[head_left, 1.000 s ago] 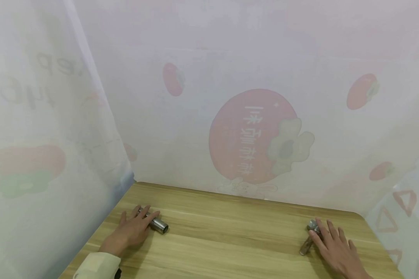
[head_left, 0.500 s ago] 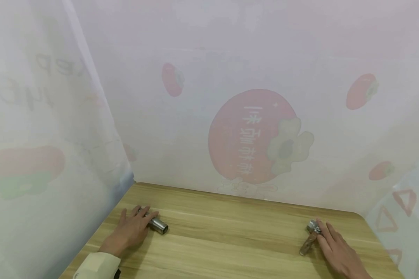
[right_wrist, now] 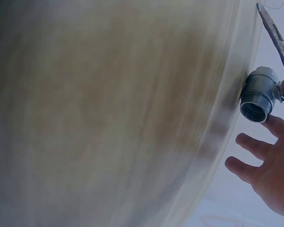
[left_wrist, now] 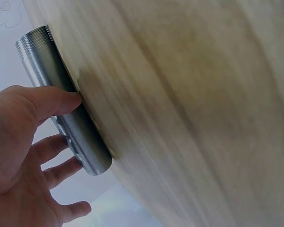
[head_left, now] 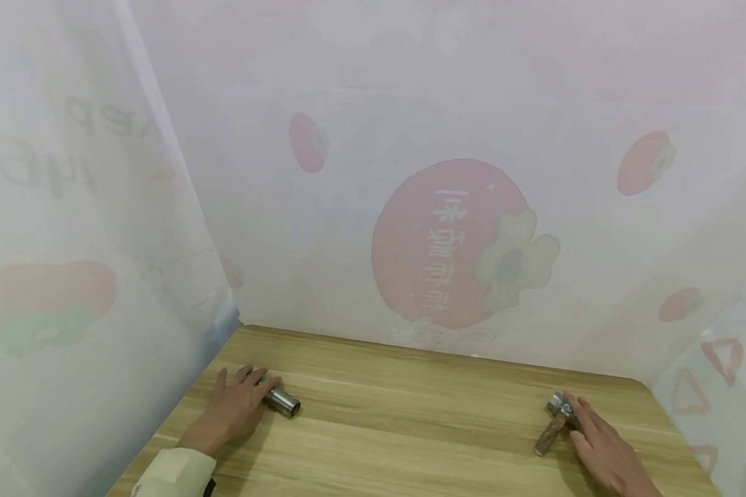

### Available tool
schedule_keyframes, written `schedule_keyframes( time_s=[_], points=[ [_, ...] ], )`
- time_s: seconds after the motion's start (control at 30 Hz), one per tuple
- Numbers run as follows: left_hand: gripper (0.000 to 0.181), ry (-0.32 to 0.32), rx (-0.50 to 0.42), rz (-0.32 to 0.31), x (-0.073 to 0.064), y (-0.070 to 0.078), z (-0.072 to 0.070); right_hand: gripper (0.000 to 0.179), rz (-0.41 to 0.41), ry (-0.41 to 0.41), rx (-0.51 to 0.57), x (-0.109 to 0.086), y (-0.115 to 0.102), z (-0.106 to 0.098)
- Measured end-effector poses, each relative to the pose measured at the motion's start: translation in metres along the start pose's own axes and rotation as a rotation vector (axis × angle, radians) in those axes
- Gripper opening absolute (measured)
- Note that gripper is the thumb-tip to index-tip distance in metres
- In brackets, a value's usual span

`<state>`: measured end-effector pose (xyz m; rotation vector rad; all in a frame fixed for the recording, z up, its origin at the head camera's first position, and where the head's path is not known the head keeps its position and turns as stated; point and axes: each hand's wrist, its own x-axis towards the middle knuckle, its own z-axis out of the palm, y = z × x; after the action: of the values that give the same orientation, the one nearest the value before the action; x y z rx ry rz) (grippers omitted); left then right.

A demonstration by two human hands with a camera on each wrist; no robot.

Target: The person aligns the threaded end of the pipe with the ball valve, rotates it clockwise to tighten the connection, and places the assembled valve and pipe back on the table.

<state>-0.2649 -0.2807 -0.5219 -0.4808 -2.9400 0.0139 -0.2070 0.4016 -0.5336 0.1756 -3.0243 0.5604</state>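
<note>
At the left of the tabletop lies a metal pipe (head_left: 284, 402), with screw threads on one end in the left wrist view. My left hand (head_left: 231, 413) holds it, thumb across one side and fingertips on the other, with the little finger sticking out. Toward the right side of the table is a ball valve (head_left: 557, 402) with a long, worn lever handle (head_left: 550, 437) pointing toward the front. My right hand (head_left: 609, 445) has the valve between thumb and index finger, and its other fingers extend. The valve's threaded opening (right_wrist: 254, 112) shows in the right wrist view.
The wood-grain table (head_left: 410, 428) has rounded far corners. Behind it hangs a pale cloth (head_left: 323, 228) printed with red fruit and characters, with more cloth at the left (head_left: 87, 221) and right (head_left: 740, 386).
My right thumb has drawn back from across the lever handle to the valve's right side, uncovering more of the valve. The pipe and left hand stay nearly still.
</note>
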Motion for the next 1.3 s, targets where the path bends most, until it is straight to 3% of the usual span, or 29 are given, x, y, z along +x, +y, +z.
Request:
schedule_keyframes(
  time_s=[0.17,0.33,0.57,0.93,1.3],
  points=[
    [0.048,0.011,0.001,0.01,0.0,0.0,-0.001,0.074,0.042,-0.039,0.003,0.005,0.001,0.0],
    [0.047,0.031,0.035,0.035,0.002,-0.003,0.0,0.079,0.008,0.006,-0.003,0.005,0.002,0.002],
    [0.043,0.051,0.044,0.068,0.005,-0.004,-0.003,0.074,-0.042,0.102,-0.036,0.006,0.003,0.003],
    [0.043,0.007,0.048,0.069,0.007,-0.004,-0.007,0.069,-0.004,0.071,-0.053,0.009,-0.001,-0.006],
    [0.039,0.042,0.024,0.097,0.009,-0.006,-0.005,0.064,-0.035,0.127,-0.018,0.016,0.0,-0.003]
  ],
)
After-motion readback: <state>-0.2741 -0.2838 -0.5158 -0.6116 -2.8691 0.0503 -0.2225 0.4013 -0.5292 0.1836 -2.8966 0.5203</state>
